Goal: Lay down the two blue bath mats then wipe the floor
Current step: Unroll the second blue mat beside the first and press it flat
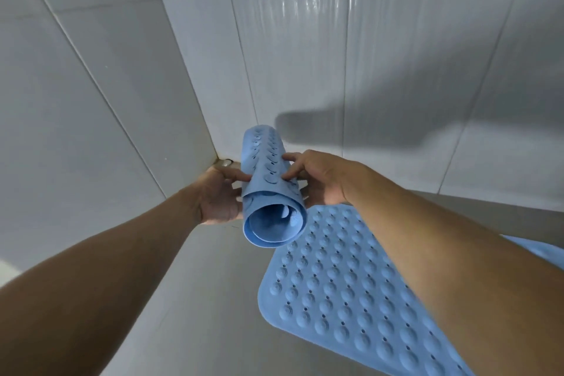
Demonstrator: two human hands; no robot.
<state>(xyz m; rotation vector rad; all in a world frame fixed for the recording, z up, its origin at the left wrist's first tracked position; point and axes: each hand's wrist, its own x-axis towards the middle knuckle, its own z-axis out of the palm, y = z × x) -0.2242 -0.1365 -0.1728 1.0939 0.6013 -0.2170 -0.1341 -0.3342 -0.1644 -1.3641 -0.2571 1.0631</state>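
Two bare forearms reach forward over a grey tiled floor [189,299]. Both hands hold a rolled blue rubber bath mat with round bumps [270,189] in the air, left hand [218,197] and right hand [317,177] pinching its sides with curled fingers. Below, a second blue bumpy mat [345,293] lies flat on the floor near white tiled walls [305,40].

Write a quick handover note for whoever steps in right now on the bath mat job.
Left hand and right hand: both grip the rolled blue mat, held in the air near the wall corner.
Flat blue mat: already spread on the floor, lower right.
Done: first mat laid.
Left: unroll and lay the second mat, probably on the bare floor beside the first, then wipe the floor. No cloth in view.
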